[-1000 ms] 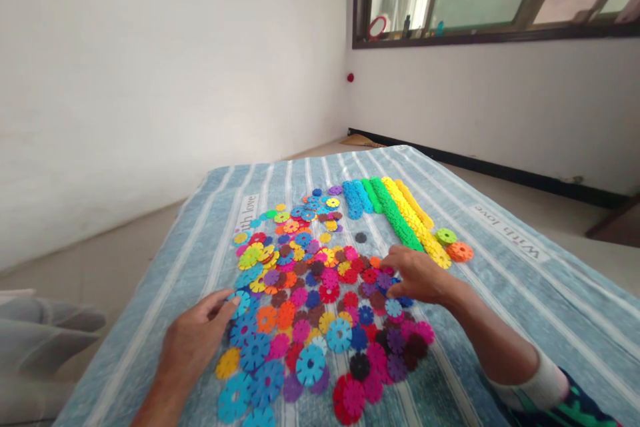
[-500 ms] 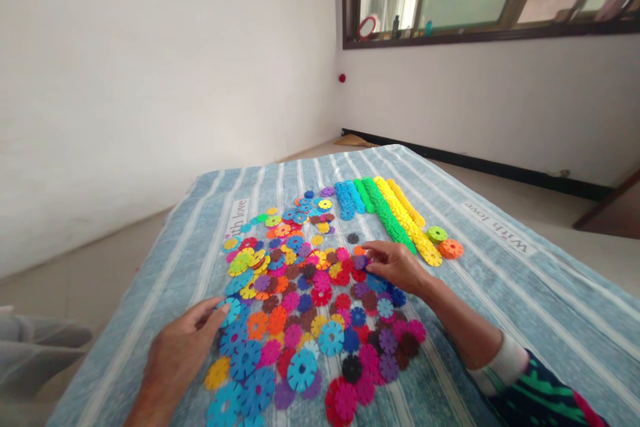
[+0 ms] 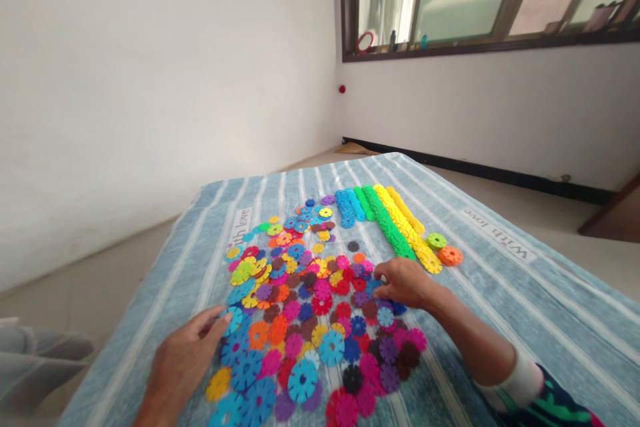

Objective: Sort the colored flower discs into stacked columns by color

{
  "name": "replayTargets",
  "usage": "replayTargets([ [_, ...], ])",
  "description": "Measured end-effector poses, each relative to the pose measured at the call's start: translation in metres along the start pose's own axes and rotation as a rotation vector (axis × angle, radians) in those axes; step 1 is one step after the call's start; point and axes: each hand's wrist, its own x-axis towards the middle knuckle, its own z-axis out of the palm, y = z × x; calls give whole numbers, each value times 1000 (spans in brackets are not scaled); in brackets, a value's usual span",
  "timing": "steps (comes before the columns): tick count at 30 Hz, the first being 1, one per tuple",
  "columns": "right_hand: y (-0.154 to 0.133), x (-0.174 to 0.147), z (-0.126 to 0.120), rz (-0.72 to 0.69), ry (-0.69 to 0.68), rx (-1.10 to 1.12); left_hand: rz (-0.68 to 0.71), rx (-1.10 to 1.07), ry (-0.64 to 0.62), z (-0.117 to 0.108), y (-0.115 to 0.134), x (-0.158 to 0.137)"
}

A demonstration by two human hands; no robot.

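As R hand hides fingers' hold, can't tell | L hand fingers pinch lt-blue disc, part-hid

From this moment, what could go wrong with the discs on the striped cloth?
1. The right hand is close to the near end of the long green row, so a small bump might break its line.
2. The loose discs overlap in many places, so moving one could drag its neighbours along.
3. The left hand is at a light blue disc, and a careless push might disturb the blue discs beside it.
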Motion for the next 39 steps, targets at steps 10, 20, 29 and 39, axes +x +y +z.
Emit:
replayTargets([
  [10, 8, 2, 0, -4, -11, 336, -51, 8, -59, 0, 0, 5],
  [20, 5, 61, -20, 78, 219, 636, -74, -20, -81, -1, 1, 2],
  [29, 13, 152, -5, 183, 259, 469, -41, -75, -62, 1, -4, -3],
  [39, 17, 146, -7, 180, 312, 330, -30, -65, -87, 3, 1, -8],
])
